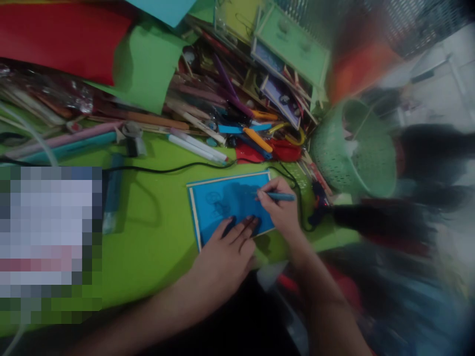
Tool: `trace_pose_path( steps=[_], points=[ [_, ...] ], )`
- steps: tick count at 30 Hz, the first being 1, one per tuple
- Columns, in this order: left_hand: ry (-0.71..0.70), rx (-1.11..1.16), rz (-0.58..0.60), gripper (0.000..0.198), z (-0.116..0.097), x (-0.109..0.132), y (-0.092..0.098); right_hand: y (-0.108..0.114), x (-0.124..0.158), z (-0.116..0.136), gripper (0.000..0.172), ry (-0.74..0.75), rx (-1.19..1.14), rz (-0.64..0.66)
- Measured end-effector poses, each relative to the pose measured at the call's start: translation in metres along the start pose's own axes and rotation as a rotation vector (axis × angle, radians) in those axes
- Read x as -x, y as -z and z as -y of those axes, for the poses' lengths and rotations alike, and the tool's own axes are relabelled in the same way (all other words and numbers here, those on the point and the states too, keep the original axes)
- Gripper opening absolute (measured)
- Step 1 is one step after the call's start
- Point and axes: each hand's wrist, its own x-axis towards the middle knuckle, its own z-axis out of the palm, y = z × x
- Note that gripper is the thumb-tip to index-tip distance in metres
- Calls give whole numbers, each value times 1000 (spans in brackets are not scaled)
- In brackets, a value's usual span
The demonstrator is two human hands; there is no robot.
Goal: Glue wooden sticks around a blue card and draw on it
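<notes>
A blue sheet (237, 190) edged with pale wooden strips lies on the green tabletop, close in front of me. Dark sketched lines show on its left half. My left hand (230, 252) rests on the sheet's lower edge, palm down with the fingers stretched out. In my right hand (280, 207) is a blue pen (282, 197), pinched between thumb and fingers. Its tip is at the right part of the sheet; whether it touches the surface I cannot tell.
Several pens, sticks and craft pieces are heaped behind the sheet, with white markers (196, 147) nearest. A black cable (159, 170) crosses the table (148, 267). At right stands a green basket (330, 148). Coloured paper (148, 69) lies at the back left. A pixelated patch hides the left side.
</notes>
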Motion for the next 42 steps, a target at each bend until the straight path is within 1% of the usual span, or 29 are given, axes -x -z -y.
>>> trace_pose_path(
  steps=[6, 11, 23, 36, 42],
  points=[
    [-7, -1, -6, 17, 1, -1, 2, 0, 0, -2, 15, -16, -103, -28],
    [1, -6, 3, 19, 1, -2, 0, -1, -2, 1, 12, 14, -81, -12],
    [-4, -8, -2, 18, 1, -1, -1, -1, -1, -1, 11, 23, 10, 11],
    [3, 6, 2, 15, 0, -2, -1, 0, -2, 2, 10, 24, -19, 61],
    [5, 12, 39, 15, 1, -1, 0, -2, -2, 2, 14, 13, -34, 71]
  ],
)
